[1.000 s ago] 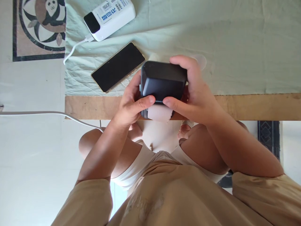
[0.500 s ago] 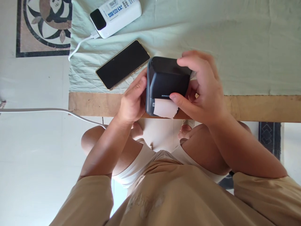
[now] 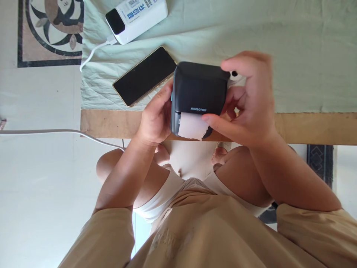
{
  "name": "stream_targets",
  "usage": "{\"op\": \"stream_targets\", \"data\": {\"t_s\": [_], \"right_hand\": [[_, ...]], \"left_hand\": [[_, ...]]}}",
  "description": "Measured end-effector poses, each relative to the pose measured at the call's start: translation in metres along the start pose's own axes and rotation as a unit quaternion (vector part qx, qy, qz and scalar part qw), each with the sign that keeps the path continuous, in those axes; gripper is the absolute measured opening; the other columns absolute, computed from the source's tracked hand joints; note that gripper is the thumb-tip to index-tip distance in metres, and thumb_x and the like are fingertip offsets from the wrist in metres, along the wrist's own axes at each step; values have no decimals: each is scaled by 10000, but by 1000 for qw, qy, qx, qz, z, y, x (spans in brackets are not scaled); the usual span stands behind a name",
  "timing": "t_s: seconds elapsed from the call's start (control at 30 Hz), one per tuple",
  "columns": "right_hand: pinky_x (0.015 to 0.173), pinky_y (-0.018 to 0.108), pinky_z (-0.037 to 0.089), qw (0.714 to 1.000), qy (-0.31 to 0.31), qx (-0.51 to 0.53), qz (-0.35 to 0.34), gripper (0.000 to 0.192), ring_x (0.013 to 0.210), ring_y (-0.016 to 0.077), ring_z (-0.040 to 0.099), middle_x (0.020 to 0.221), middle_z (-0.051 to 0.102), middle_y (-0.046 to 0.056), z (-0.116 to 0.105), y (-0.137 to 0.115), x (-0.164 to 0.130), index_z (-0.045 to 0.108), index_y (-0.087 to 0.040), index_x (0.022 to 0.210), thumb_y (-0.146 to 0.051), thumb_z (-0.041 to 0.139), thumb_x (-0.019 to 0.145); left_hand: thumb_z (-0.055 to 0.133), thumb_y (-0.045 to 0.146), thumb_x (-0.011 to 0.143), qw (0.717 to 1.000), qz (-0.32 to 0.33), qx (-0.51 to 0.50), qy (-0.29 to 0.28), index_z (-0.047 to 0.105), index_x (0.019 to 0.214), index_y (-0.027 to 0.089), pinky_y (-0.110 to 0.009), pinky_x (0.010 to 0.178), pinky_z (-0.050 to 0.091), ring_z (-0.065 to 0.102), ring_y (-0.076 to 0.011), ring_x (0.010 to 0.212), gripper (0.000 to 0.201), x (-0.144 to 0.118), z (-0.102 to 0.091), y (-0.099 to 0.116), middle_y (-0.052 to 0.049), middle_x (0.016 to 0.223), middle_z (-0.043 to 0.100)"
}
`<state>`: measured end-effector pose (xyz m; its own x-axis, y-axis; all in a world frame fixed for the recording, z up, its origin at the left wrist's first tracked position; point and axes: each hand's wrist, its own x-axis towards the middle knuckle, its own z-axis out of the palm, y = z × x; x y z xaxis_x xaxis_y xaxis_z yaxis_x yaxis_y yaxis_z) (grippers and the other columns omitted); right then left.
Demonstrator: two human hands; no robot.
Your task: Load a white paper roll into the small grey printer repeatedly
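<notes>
Left of the printer point(image 3: 199, 89), a power bank point(image 3: 136, 16) with a white cable point(image 3: 92, 56) lies on the green cloth point(image 3: 279, 56), and a dark phone point(image 3: 145, 76) lies just beside the printer. My left hand point(image 3: 156, 119) clasps the printer's left side, fingers wrapped against it. The printer sits at the table point(image 3: 306, 128) edge, a strip of white paper point(image 3: 192, 128) sticking out of its front. My right hand point(image 3: 248, 100) cups the printer's right side, thumb touching the paper's edge, fingers loosely curled.

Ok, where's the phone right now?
In the head view the phone lies face up on the green cloth, just left of the black printer held in both hands, below the white power bank.
</notes>
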<state>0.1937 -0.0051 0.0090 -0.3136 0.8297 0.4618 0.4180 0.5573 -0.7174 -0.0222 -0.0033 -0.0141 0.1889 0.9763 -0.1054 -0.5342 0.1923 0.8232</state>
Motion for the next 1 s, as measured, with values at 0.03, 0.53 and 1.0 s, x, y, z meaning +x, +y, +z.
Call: {"op": "stream_targets", "data": {"t_s": [0.03,0.53,1.0], "right_hand": [[718,368,683,1000,9,-7,16,679,1216,306,759,1472,625,122,-1,0,0,570,-312,1488,-535,830,902],[885,433,646,986,-61,-112,111,330,1032,268,782,1152,793,27,-14,-13,3,688,-349,1262,-402,761,944],[486,297,479,983,-12,144,114,502,614,126,601,1013,748,-10,-44,5,12,658,-370,1347,-556,773,895]], "left_hand": [[648,508,1076,1000,-4,-3,-11,755,1082,224,-519,1236,609,598,-346,1582,304,-1,2,1,-63,1083,794],[764,665,996,989,28,133,-62,798,1261,216,-430,1088,652,684,-378,1466,523,-8,-1,0,-96,1164,795],[803,575,955,995,8,87,-48,812,1202,238,-348,737,639,831,-304,1031,418,-3,-5,-1,-48,988,825]]}}
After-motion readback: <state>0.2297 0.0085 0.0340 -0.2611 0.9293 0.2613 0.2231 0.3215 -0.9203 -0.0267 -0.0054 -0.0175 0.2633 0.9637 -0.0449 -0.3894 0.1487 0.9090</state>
